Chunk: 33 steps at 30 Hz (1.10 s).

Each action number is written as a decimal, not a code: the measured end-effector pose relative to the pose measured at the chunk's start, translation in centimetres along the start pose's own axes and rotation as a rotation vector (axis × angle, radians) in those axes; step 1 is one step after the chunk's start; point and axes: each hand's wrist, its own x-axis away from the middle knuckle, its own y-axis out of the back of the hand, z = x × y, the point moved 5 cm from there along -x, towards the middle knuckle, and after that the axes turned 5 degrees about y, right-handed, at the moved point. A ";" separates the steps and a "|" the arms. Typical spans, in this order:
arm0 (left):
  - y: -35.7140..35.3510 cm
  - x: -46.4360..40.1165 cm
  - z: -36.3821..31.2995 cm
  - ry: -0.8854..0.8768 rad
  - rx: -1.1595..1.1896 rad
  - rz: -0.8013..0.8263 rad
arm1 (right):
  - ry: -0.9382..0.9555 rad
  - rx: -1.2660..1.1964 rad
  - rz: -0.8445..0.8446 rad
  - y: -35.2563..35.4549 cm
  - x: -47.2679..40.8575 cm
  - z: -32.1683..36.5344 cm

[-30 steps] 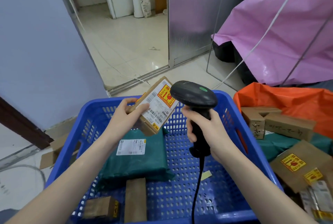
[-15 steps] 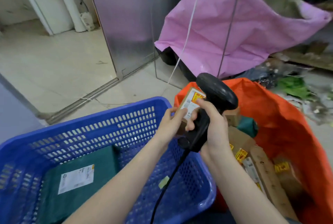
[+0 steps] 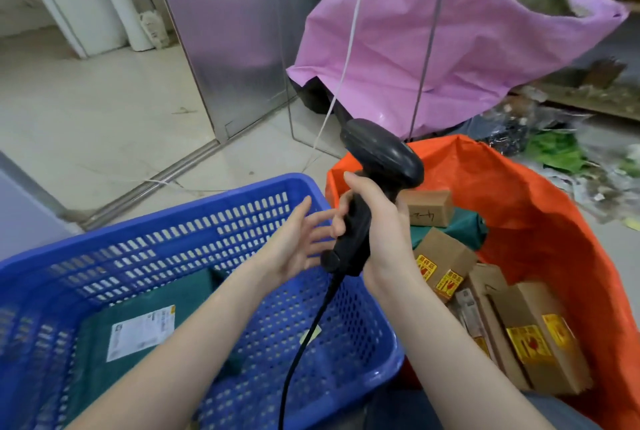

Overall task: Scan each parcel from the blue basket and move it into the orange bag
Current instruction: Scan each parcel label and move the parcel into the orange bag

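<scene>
A person's right hand (image 3: 377, 222) grips a black handheld barcode scanner (image 3: 374, 180) above the gap between a blue perforated plastic basket (image 3: 242, 208) and an orange woven bag (image 3: 540, 215), while the left hand (image 3: 298, 242) hovers beside it, fingers spread and holding nothing. Several brown cardboard parcels (image 3: 446, 260) already lie in the bag; a dark green poly-mailer parcel (image 3: 152, 322) with a white label waits in the basket, so work remains.
</scene>
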 end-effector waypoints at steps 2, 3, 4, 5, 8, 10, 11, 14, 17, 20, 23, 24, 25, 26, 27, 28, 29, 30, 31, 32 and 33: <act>3.9 1.1 1.0 0.027 -0.012 -0.030 | 0.013 0.031 0.049 -0.8 0.3 -0.2; 5.9 1.7 1.5 0.032 -0.014 -0.054 | 0.019 0.047 0.072 -1.2 0.4 -0.5; 8.0 2.3 2.0 0.035 -0.010 -0.084 | 0.021 0.063 0.099 -1.7 0.6 -0.8; 9.9 3.0 2.4 0.029 -0.006 -0.101 | 0.014 0.077 0.131 -2.2 0.8 -1.3; 14.5 6.2 2.6 -0.020 0.019 -0.150 | -0.050 0.128 0.254 -4.0 1.4 -3.3; 16.8 8.3 2.4 -0.056 0.026 -0.175 | -0.089 0.181 0.353 -5.6 2.1 -4.6; 17.8 9.3 2.4 -0.076 0.025 -0.185 | -0.110 0.202 0.405 -6.5 2.6 -5.3; 20.9 11.4 3.0 -0.100 0.008 -0.219 | -0.216 0.236 0.555 -9.3 4.3 -7.6; 24.1 13.2 4.6 -0.082 -0.013 -0.286 | -0.336 0.289 0.661 -11.8 6.0 -10.2; 27.0 14.8 6.8 -0.013 -0.095 -0.376 | -0.415 0.366 0.695 -13.3 7.2 -13.3; 29.3 15.7 9.1 0.070 -0.214 -0.385 | -0.472 0.445 0.699 -14.3 8.0 -16.7; 30.0 15.7 9.8 0.094 -0.252 -0.381 | -0.493 0.474 0.708 -14.5 8.3 -17.8; 30.7 15.7 10.8 0.121 -0.299 -0.374 | -0.515 0.504 0.716 -14.7 8.5 -18.9; 31.3 15.6 11.7 0.153 -0.362 -0.365 | -0.537 0.536 0.721 -14.7 8.7 -20.0; 32.0 15.4 12.7 0.180 -0.429 -0.353 | -0.561 0.565 0.725 -14.7 8.9 -21.2; 32.5 15.1 13.8 0.202 -0.487 -0.341 | -0.584 0.587 0.728 -14.7 9.1 -22.2; 33.1 14.8 14.8 0.216 -0.528 -0.330 | -0.607 0.604 0.733 -14.6 9.3 -23.2; 33.5 14.4 15.8 0.227 -0.555 -0.317 | -0.628 0.621 0.740 -14.5 9.4 -24.2; 33.9 13.9 16.8 0.237 -0.566 -0.305 | -0.648 0.642 0.750 -14.4 9.5 -25.1; 34.3 13.5 17.9 0.247 -0.569 -0.295 | -0.670 0.667 0.760 -14.2 9.5 -26.0; 34.6 13.0 19.0 0.256 -0.579 -0.287 | -0.694 0.692 0.769 -13.9 9.5 -26.9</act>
